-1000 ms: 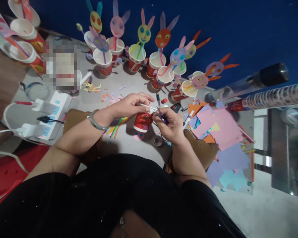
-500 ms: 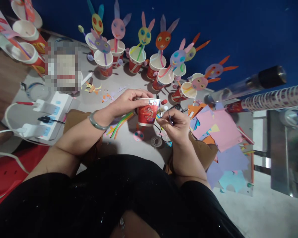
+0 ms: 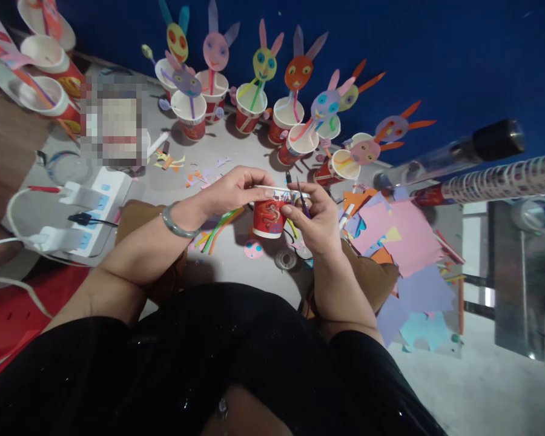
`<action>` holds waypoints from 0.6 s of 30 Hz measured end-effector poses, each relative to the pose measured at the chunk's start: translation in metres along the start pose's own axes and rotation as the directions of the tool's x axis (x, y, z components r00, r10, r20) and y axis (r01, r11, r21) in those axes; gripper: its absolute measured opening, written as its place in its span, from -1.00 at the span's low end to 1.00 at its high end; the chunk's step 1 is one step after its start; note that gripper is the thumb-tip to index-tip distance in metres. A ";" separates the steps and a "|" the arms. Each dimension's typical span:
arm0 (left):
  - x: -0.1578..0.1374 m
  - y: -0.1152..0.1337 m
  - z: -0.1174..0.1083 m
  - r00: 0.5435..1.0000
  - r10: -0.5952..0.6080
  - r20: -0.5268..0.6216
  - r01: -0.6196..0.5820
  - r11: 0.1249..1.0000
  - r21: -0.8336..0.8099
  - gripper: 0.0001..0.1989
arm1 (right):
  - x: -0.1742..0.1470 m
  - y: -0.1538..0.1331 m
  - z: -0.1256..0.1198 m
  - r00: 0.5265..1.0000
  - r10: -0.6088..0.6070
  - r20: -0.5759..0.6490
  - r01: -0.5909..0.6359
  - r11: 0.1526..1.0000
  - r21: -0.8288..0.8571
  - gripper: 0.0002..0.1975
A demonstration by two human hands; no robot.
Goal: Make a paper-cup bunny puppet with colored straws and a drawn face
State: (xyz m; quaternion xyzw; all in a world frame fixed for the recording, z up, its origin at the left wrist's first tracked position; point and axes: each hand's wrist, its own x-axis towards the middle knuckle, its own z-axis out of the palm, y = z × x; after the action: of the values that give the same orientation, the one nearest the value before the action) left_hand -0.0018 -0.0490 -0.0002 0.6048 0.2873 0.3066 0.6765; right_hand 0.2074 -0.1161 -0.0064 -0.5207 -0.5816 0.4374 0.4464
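Observation:
My left hand (image 3: 247,184) is closed on the rim of a red paper cup (image 3: 269,219) with a dragon print. The cup hangs upright over the table, its rim looking squeezed. At the rim's other side, my right hand (image 3: 315,218) pinches the cup with thumb and fingers. A slim, dark, pointed tool (image 3: 305,207), purplish lower down, is also in my right hand; its exact kind is unclear. Below the cup lie a pink paper disc (image 3: 254,249) with blue dots and a tape roll (image 3: 286,260). Bent coloured straws (image 3: 222,228) lie to the left.
Several paper cups with rabbit-faced paper figures (image 3: 264,65) line the blue wall. At right are coloured paper sheets (image 3: 402,233) and a long stack of cups (image 3: 504,181). A white power strip (image 3: 100,209) with cables lies at left, near more cups (image 3: 48,97).
The cup has dipped slightly and its rim is now squeezed. My right hand has moved up onto the rim, and the pointed tool has turned tip upward.

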 end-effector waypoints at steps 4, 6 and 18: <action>0.002 -0.002 -0.001 0.998 -0.013 0.063 0.010 0.999 0.040 -0.74 | 0.001 -0.006 0.004 0.998 0.062 -0.012 -0.061 0.995 0.080 -0.51; 0.003 -0.003 -0.001 0.997 -0.011 0.077 0.008 0.999 0.047 -0.75 | 0.001 -0.006 0.006 0.998 0.062 -0.024 -0.059 0.993 0.104 -0.52; 0.006 -0.010 0.001 0.976 0.092 -0.199 -0.084 0.995 0.045 -0.79 | -0.004 -0.005 0.007 0.995 0.092 -0.050 -0.073 0.950 0.305 -0.53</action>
State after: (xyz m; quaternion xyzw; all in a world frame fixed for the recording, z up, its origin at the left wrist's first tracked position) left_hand 0.0037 -0.0460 -0.0099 0.5951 0.3326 0.3904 0.6187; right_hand 0.2001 -0.1202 -0.0031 -0.4836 -0.4712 0.5227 0.5204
